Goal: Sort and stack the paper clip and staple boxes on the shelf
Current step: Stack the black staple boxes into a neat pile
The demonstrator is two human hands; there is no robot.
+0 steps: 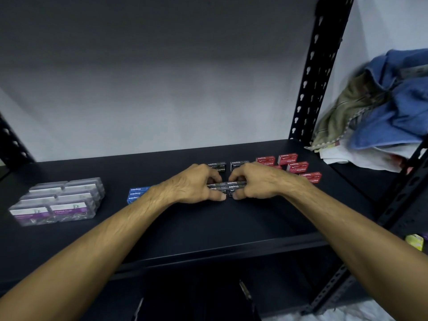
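Observation:
On the black shelf, my left hand and my right hand meet at the middle. Each grips a small stack of black staple boxes, and the two stacks touch side by side. Two more black staple boxes stand just behind my hands. Several red staple boxes lie scattered at the back right. A stack of blue staple boxes sits left of my left wrist, partly hidden by it. Clear paper clip boxes with purple labels are stacked in rows at the far left.
Black perforated uprights frame the shelf on the right. A heap of blue and olive cloth lies on the neighbouring shelf at the right. A small yellow box sits at the right edge. Bare shelf lies in front of my hands.

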